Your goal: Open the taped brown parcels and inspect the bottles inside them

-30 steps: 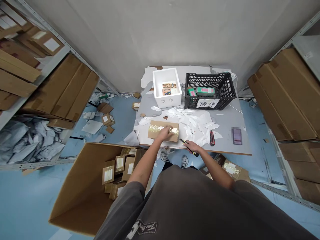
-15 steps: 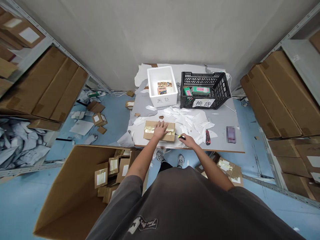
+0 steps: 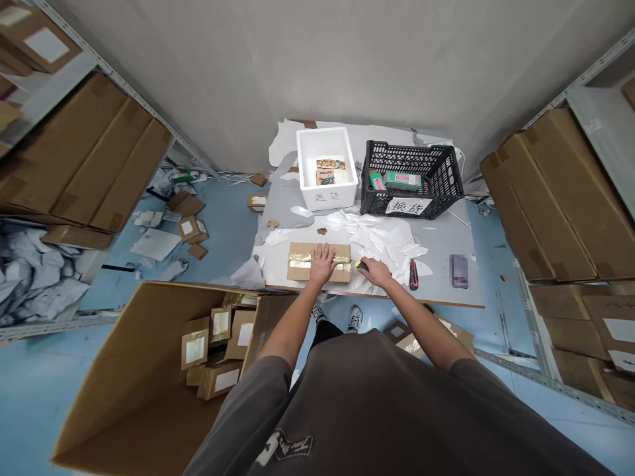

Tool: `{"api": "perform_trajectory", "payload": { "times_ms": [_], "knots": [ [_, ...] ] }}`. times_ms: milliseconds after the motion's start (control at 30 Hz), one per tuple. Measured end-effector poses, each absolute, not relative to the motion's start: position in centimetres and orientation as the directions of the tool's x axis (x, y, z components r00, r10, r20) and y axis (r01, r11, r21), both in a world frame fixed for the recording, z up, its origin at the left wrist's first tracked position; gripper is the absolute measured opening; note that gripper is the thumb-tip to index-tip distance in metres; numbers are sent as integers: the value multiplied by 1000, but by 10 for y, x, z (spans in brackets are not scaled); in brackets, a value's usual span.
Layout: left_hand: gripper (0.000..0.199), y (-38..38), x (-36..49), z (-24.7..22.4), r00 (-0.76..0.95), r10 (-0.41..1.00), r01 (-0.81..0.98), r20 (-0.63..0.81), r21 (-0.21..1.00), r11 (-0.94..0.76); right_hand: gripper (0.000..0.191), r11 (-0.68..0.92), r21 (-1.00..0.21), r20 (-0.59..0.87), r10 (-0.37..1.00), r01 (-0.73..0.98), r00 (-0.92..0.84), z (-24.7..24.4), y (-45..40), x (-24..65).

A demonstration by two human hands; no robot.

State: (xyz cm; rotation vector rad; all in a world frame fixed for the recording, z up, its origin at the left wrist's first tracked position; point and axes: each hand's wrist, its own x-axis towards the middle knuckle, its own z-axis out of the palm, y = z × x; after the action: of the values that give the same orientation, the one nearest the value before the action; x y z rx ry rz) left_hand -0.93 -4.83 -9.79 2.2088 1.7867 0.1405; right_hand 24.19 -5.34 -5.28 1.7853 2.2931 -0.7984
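Observation:
A closed cardboard box [image 3: 300,263] with shiny tape along its top lies near the front edge of the table [image 3: 436,264]. My left hand [image 3: 322,262] rests on top of this box, fingers spread over the tape. Just right of the box, my right hand [image 3: 376,271] is wrapped round a yellow and black cutter [image 3: 362,266], whose tip is at the box's right end. Torn white paper [image 3: 391,241] lies behind my right hand. Further right is a red and black cutter [image 3: 413,274].
At the table's back stand a white bin [image 3: 328,197] and a black crate [image 3: 411,206] with small boxes inside. A purple item [image 3: 459,271] lies at the right. A large open carton [image 3: 143,370] holding several parcels stands at the lower left. Shelves with cartons flank both sides.
The view has shifted slightly. My left hand has turned a little on the box, its fingers now pointing more straight ahead. My right hand still holds the cutter at the box's right end.

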Motion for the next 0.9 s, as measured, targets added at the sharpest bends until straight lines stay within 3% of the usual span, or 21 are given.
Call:
{"api": "perform_trajectory", "payload": {
  "times_ms": [200, 300, 433, 500, 567, 733, 900],
  "knots": [
    [59, -51, -8, -98, 185, 977, 947, -101, 284, -150, 30, 91, -427, -333, 909, 900, -250, -72, -57, 252],
    [59, -55, -8, -98, 164, 983, 949, -87, 286, -133, 31, -114, -563, -271, 961, 818, -53, -88, -66, 276],
    [60, -60, -7, -95, 134, 987, 949, -88, 298, -103, 51, -386, -838, -364, 922, 386, 132, -112, -73, 297],
    [60, -61, -7, -94, 128, 988, 950, -90, 296, -96, 59, -446, -887, -432, 893, 119, 127, -125, -71, 294],
    [60, -61, -7, -95, 125, 989, 952, -85, 292, -95, 60, -453, -891, -451, 874, -33, 182, -138, -66, 287],
    [57, -62, -8, -98, 110, 992, 954, -65, 288, -87, 43, -519, -855, -483, 781, -20, 396, -173, -55, 282],
    [58, -60, -8, -100, 107, 992, 954, -70, 290, -82, 40, -544, -831, -446, 778, 119, 442, -191, -53, 295]
  ]
}}
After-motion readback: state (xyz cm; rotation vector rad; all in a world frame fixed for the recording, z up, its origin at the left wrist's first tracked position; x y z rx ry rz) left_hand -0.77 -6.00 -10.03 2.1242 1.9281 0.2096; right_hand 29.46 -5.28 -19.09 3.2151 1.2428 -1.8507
